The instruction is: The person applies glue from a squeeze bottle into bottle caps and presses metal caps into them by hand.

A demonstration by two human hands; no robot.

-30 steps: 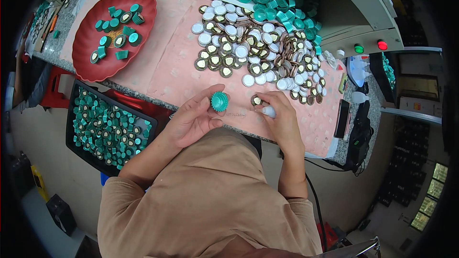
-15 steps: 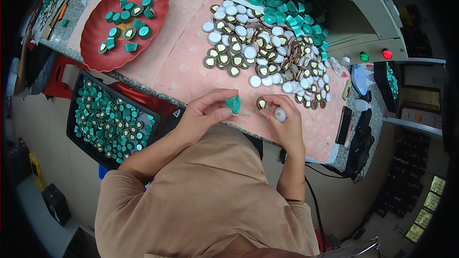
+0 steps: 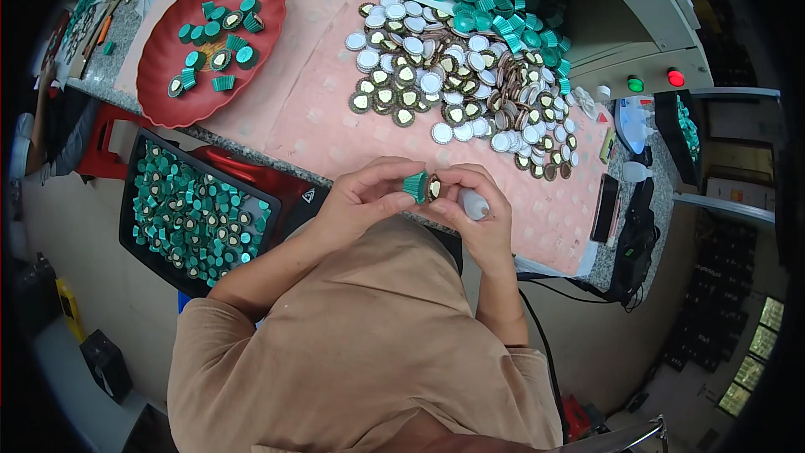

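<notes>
Between the thumb and fingers of my left hand (image 3: 362, 193) is a green fluted cup (image 3: 414, 185), lying on its side. My right hand (image 3: 480, 216) pinches a dark round cap with a pale gold centre (image 3: 433, 188) against the cup's open end. A small white squeeze bottle (image 3: 474, 204) is also tucked in the right palm. Beyond my hands spreads a heap of caps (image 3: 470, 75), some showing white faces and others dark rims with gold centres. A pile of green cups (image 3: 495, 8) lies behind them.
A red scalloped tray (image 3: 155, 88) with several capped green cups stands at the left. Below it, a black bin (image 3: 126, 226) holds many more. At the right lie a phone (image 3: 604, 214), a white bottle (image 3: 636, 172) and green and red buttons (image 3: 676, 77). Another person (image 3: 50, 117) is at far left.
My right hand has moved left, bringing the cap from a gap away up to the green cup's mouth. My left hand has stayed nearly in place.
</notes>
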